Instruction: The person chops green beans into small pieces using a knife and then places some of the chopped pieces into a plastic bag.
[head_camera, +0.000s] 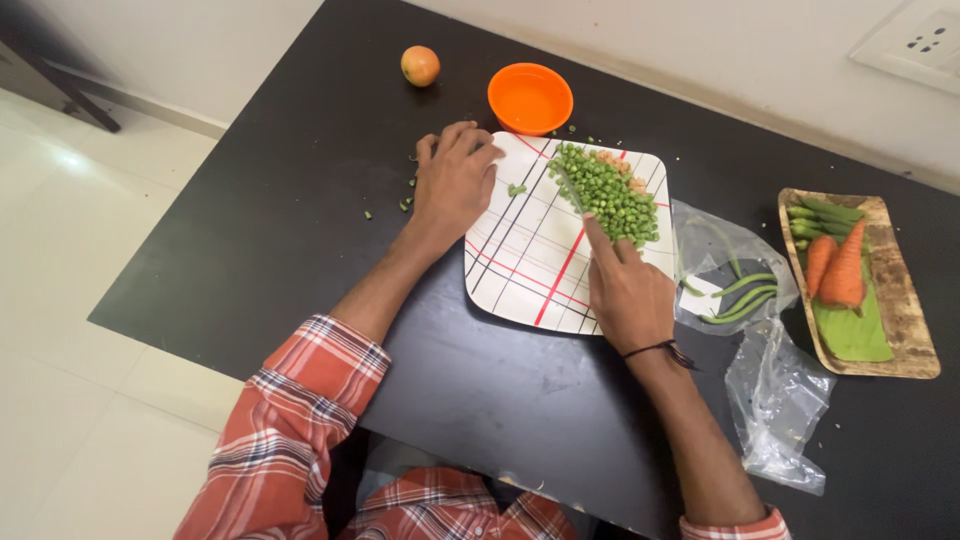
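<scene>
Two hands over a black table (300, 220), both at a square white plate (530, 260) with red and dark lines. Left hand (455, 180) laid palm-down at the plate's left edge, fingers curled loosely, fingertips touching the rim; whether anything sits beneath the palm, impossible to tell. Right hand (625, 290) closed around a knife (572, 190), handle hidden inside the fist, only the slim blade visible, its tip pushed into a heap of chopped green beans (605, 195) on the plate's far right part. Some pale pieces half buried at the heap's far edge, too small to identify. Stray green bits (405, 200) scattered on the table left of the left hand. Just beyond the plate, an orange bowl (530, 97), contents not discernible; farther left, a small tomato (420, 66). Right of the plate, a crumpled clear plastic bag (770, 380) with whole green beans (745, 298) partly inside. Farther right, a leaf tray (905, 320) holding carrots (835, 270) and more beans. Plaid sleeves cut off at the bottom edge.
</scene>
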